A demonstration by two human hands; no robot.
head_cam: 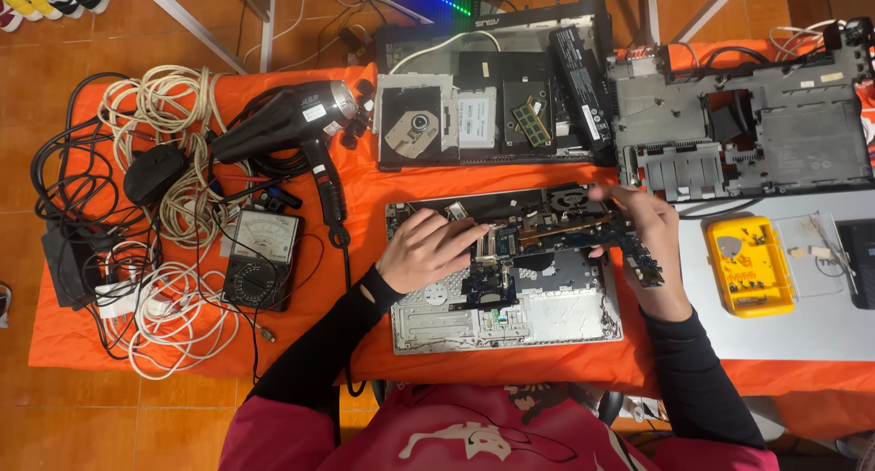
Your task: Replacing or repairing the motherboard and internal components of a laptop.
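The left hand (427, 250) lay flat, fingers stretched and pressing on the blue laptop circuit board (538, 239), gripping nothing. The right hand (649, 243) curled round the board's right edge — fingers closed on it near the copper heat pipe (570, 225). The board sat in the open grey laptop base shell (510, 316) on the orange tablecloth (355, 198) — directly before the person. A black hair dryer (292, 125) and a black analogue multimeter (262, 257) lay to the left, a yellow plastic screw tray (749, 266) to the right.
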